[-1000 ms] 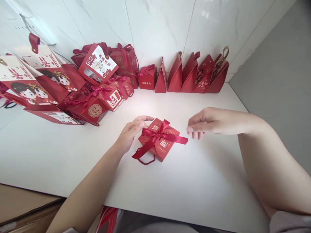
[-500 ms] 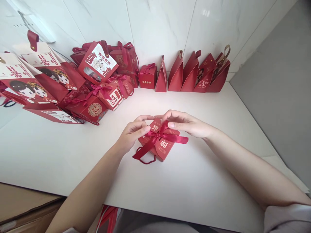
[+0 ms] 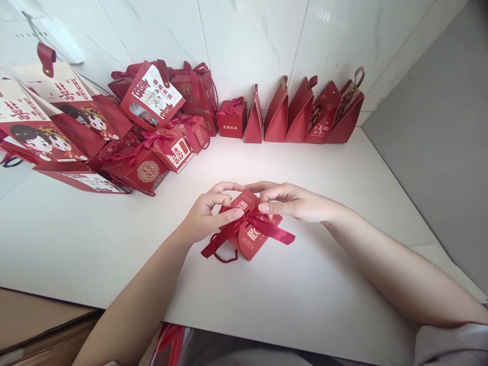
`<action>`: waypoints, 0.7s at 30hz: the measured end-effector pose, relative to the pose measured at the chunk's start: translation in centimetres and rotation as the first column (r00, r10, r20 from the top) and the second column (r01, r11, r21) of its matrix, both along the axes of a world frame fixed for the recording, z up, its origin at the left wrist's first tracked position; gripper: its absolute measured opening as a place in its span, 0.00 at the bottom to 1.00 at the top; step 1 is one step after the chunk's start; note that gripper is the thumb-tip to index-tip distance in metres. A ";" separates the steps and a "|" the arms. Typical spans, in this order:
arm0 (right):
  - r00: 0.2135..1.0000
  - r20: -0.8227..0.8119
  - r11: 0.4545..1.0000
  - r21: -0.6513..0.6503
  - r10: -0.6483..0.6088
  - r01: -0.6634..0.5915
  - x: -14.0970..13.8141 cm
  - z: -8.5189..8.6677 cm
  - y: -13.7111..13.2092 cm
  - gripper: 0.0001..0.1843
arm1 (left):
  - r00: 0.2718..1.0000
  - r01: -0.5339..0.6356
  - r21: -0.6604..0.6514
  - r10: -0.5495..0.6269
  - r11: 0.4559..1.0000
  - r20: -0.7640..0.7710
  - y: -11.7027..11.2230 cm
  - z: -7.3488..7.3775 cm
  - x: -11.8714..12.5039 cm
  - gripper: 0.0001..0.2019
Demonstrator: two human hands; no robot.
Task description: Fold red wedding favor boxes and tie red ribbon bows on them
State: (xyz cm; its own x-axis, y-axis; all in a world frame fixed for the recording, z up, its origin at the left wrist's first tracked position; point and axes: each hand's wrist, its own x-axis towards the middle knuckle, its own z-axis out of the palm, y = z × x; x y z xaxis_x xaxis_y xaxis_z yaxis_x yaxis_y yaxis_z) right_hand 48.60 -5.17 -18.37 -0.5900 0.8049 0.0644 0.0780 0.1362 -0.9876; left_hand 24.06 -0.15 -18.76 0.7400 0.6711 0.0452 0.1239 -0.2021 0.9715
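A small red gift box [image 3: 249, 246] with pale lettering rests on the white table in front of me. Across its top runs a dark red satin ribbon [image 3: 280, 233], tied in a bow with two loose tails. My left hand [image 3: 211, 213] pinches the ribbon at the left of the bow, thumb on top. From the other side, my right hand [image 3: 287, 203] pinches the ribbon between thumb and fingers. The index fingers of both hands reach to the box's far edge. A twisted cord handle [image 3: 224, 256] lies at the box's lower left.
Red boxes and bags, among them a box with a round gold emblem [image 3: 148, 172], are heaped at the left. Along the tiled wall [image 3: 251, 35] stand a cube box [image 3: 232, 122] and several pointed boxes [image 3: 276, 117]. A grey panel [image 3: 430, 127] borders the right.
The box has turned slightly, and its front corner has shifted left and toward me. Both hands have moved inward and closer to the bow's knot. The ribbon tails now hang lower.
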 end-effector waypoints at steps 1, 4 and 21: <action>1.000 0.001 1.000 -0.012 -0.003 0.003 -0.1 0.0 -0.1 0.17 | 1.000 0.002 0.031 -0.002 1.000 -0.023 0.0 0.1 0.0 0.13; 1.000 0.018 0.999 -0.029 -0.023 0.024 -0.2 0.3 -0.3 0.18 | 0.994 0.009 0.110 0.004 0.994 -0.110 -0.1 0.4 -0.1 0.08; 0.986 0.165 0.999 0.016 -0.036 0.034 -0.1 1.7 -1.0 0.15 | 0.943 0.104 0.147 -0.051 0.984 -0.329 -0.7 2.4 -1.1 0.13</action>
State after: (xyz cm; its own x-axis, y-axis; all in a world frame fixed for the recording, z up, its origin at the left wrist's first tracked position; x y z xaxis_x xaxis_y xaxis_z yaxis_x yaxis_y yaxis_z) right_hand 48.46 -6.20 -16.70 -0.5646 0.8251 -0.0208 0.2446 0.1432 -0.9590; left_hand 22.96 -0.83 -16.39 0.7821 0.6147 -0.1019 0.4024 -0.3734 0.8358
